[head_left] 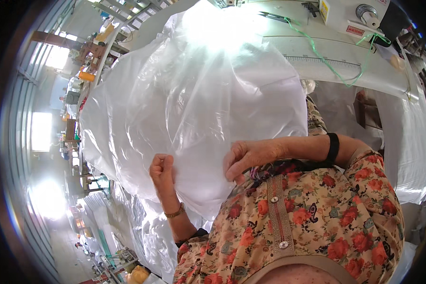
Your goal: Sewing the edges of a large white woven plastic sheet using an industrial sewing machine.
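Note:
A large, shiny white plastic-like sheet spreads in gathers from under the bright light at the top down to my lap. My left hand has its fingers curled in at the sheet's near part, and the material appears pinched between them. On the other side, my right hand is closed with thumb and fingertips on the same sheet. A smooth stretch of it lies between both hands. Glare hides the spot where the sheet meets the machine at the top.
A white sewing machine stands at the upper right on a pale table with a printed ruler strip. Dark thread snips with a green cord lie there. More white sheeting hangs at right. Cluttered workbenches stand at left.

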Action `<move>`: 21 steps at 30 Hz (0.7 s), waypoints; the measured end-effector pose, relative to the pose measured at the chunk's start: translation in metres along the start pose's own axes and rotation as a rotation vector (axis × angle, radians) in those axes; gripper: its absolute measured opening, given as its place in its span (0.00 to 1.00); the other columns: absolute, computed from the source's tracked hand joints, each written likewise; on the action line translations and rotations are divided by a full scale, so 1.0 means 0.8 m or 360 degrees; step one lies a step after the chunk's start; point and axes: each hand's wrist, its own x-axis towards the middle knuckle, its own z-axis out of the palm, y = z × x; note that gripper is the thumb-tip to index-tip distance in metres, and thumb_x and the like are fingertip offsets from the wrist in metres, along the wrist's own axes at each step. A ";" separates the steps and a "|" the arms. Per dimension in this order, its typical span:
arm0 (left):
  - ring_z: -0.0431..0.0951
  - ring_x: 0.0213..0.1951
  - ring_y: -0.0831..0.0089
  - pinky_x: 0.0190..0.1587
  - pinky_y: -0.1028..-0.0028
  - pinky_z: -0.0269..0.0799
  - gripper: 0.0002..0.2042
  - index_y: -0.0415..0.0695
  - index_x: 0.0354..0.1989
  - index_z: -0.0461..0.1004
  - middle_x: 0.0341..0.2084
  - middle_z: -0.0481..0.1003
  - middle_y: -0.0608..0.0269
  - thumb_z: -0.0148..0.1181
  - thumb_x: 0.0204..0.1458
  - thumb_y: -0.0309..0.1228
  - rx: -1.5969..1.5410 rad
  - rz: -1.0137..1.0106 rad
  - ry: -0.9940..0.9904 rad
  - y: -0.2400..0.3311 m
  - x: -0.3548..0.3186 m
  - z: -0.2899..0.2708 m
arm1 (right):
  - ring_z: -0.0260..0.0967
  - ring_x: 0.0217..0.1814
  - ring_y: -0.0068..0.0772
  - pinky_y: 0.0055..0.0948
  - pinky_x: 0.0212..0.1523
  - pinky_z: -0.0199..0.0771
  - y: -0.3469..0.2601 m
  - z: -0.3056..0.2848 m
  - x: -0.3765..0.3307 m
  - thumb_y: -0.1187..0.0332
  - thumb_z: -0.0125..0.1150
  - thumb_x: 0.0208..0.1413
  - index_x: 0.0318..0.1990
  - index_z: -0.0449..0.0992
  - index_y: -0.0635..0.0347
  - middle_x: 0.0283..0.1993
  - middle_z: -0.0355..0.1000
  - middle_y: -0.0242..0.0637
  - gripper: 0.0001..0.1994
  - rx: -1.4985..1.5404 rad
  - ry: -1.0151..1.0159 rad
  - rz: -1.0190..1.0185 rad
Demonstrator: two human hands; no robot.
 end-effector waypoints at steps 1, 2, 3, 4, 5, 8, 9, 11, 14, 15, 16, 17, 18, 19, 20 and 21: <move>0.53 0.15 0.92 0.15 0.84 0.43 0.09 0.45 0.27 0.70 0.13 0.59 0.82 0.60 0.58 0.30 0.0012 -0.0016 -0.0082 -0.008 -0.003 -0.002 | 0.69 0.29 0.20 0.22 0.33 0.69 0.013 -0.006 -0.002 0.69 0.62 0.57 0.33 0.79 0.65 0.25 0.73 0.31 0.08 -0.0080 0.0021 0.0052; 0.52 0.14 0.92 0.15 0.84 0.42 0.09 0.45 0.27 0.70 0.13 0.58 0.81 0.60 0.59 0.31 0.0020 -0.0032 -0.0175 -0.008 -0.004 0.001 | 0.70 0.30 0.20 0.22 0.33 0.69 0.021 -0.012 -0.005 0.67 0.62 0.57 0.34 0.79 0.65 0.24 0.73 0.31 0.09 -0.0159 0.0053 0.0104; 0.53 0.13 0.91 0.15 0.85 0.45 0.09 0.45 0.28 0.70 0.12 0.59 0.79 0.60 0.59 0.31 0.0014 -0.0052 -0.0154 -0.005 -0.010 0.004 | 0.70 0.30 0.20 0.22 0.33 0.69 0.024 -0.017 -0.010 0.67 0.62 0.57 0.34 0.79 0.65 0.24 0.73 0.31 0.09 -0.0157 0.0051 0.0107; 0.53 0.13 0.91 0.15 0.85 0.45 0.09 0.45 0.28 0.70 0.12 0.59 0.79 0.60 0.59 0.31 0.0014 -0.0055 -0.0148 0.000 -0.014 0.007 | 0.70 0.30 0.20 0.23 0.34 0.69 0.025 -0.024 -0.016 0.65 0.62 0.57 0.35 0.79 0.65 0.25 0.73 0.30 0.10 -0.0429 0.0108 0.0181; 0.55 0.14 0.90 0.16 0.85 0.47 0.08 0.45 0.28 0.70 0.13 0.60 0.78 0.60 0.58 0.31 -0.0014 0.0039 -0.0123 0.005 -0.017 0.011 | 0.71 0.31 0.20 0.24 0.34 0.69 0.024 -0.029 -0.019 0.63 0.61 0.57 0.36 0.79 0.66 0.25 0.73 0.30 0.12 -0.0700 0.0165 0.0257; 0.59 0.17 0.89 0.19 0.85 0.52 0.07 0.44 0.29 0.70 0.16 0.63 0.76 0.62 0.57 0.30 -0.0046 0.0144 -0.0109 0.021 -0.027 0.018 | 0.69 0.29 0.20 0.26 0.33 0.68 0.008 -0.034 -0.021 0.61 0.61 0.57 0.37 0.78 0.66 0.25 0.73 0.29 0.14 -0.1405 0.0575 0.0391; 0.61 0.19 0.89 0.21 0.85 0.55 0.07 0.44 0.30 0.71 0.18 0.65 0.75 0.63 0.56 0.28 -0.0052 0.0161 -0.0130 0.025 -0.029 0.020 | 0.69 0.29 0.20 0.26 0.33 0.68 0.003 -0.036 -0.021 0.61 0.61 0.57 0.37 0.78 0.66 0.25 0.73 0.29 0.14 -0.1405 0.0566 0.0392; 0.62 0.21 0.88 0.23 0.85 0.56 0.06 0.43 0.30 0.71 0.20 0.66 0.75 0.62 0.55 0.27 -0.0171 0.0064 -0.0189 0.031 -0.033 0.026 | 0.67 0.29 0.19 0.25 0.33 0.67 -0.007 -0.038 -0.019 0.61 0.58 0.60 0.37 0.77 0.63 0.27 0.72 0.27 0.12 -0.1873 0.1189 0.0274; 0.64 0.23 0.88 0.25 0.85 0.59 0.05 0.41 0.30 0.71 0.24 0.67 0.76 0.62 0.52 0.20 -0.0256 -0.0030 -0.0347 0.029 -0.046 0.031 | 0.68 0.31 0.19 0.24 0.34 0.67 -0.017 -0.028 -0.008 0.62 0.56 0.62 0.36 0.76 0.62 0.29 0.72 0.27 0.12 -0.1096 0.1598 -0.0246; 0.64 0.23 0.88 0.25 0.85 0.59 0.06 0.41 0.29 0.71 0.23 0.67 0.75 0.63 0.50 0.19 -0.0144 0.0078 -0.0427 0.031 -0.053 0.040 | 0.68 0.31 0.19 0.24 0.34 0.67 -0.018 -0.025 -0.005 0.62 0.56 0.62 0.36 0.76 0.62 0.29 0.72 0.27 0.12 -0.1091 0.1595 -0.0242; 0.64 0.24 0.88 0.26 0.84 0.59 0.06 0.40 0.28 0.71 0.22 0.67 0.75 0.63 0.49 0.18 -0.0032 0.0186 -0.0509 0.033 -0.060 0.049 | 0.67 0.32 0.17 0.23 0.35 0.67 -0.018 -0.021 -0.003 0.62 0.56 0.63 0.36 0.76 0.62 0.29 0.73 0.27 0.12 -0.0749 0.1339 -0.0225; 0.65 0.24 0.88 0.26 0.84 0.60 0.06 0.39 0.27 0.71 0.21 0.68 0.74 0.64 0.49 0.18 0.0186 0.0265 -0.0604 0.035 -0.062 0.056 | 0.67 0.33 0.16 0.22 0.36 0.67 -0.016 -0.018 -0.002 0.63 0.56 0.63 0.36 0.77 0.62 0.29 0.73 0.27 0.11 -0.0410 0.1084 -0.0205; 0.65 0.25 0.87 0.26 0.83 0.61 0.07 0.38 0.26 0.71 0.21 0.68 0.72 0.65 0.48 0.18 0.0404 0.0346 -0.0700 0.037 -0.064 0.065 | 0.67 0.33 0.16 0.22 0.36 0.67 -0.009 -0.015 -0.003 0.63 0.56 0.63 0.36 0.77 0.62 0.29 0.73 0.27 0.11 -0.0404 0.1092 -0.0203; 0.69 0.25 0.82 0.27 0.79 0.65 0.05 0.38 0.27 0.73 0.19 0.70 0.67 0.65 0.48 0.19 0.0474 0.0363 -0.0777 0.040 -0.066 0.079 | 0.68 0.31 0.17 0.22 0.35 0.69 0.003 -0.011 -0.004 0.61 0.58 0.61 0.34 0.77 0.62 0.28 0.73 0.29 0.12 -0.0429 0.0957 -0.0222; 0.72 0.26 0.75 0.29 0.75 0.68 0.06 0.38 0.30 0.75 0.22 0.73 0.65 0.67 0.45 0.19 0.0605 0.0460 -0.0902 0.040 -0.068 0.083 | 0.68 0.29 0.18 0.23 0.35 0.70 0.015 -0.009 -0.004 0.59 0.60 0.60 0.33 0.78 0.62 0.27 0.73 0.30 0.13 -0.0454 0.0816 -0.0239; 0.73 0.26 0.73 0.29 0.74 0.69 0.07 0.39 0.30 0.76 0.24 0.74 0.64 0.67 0.44 0.20 0.0606 0.0613 -0.0989 0.040 -0.066 0.084 | 0.69 0.30 0.18 0.22 0.35 0.71 0.022 -0.011 -0.007 0.60 0.60 0.60 0.34 0.78 0.64 0.26 0.73 0.31 0.14 -0.0479 0.0706 -0.0217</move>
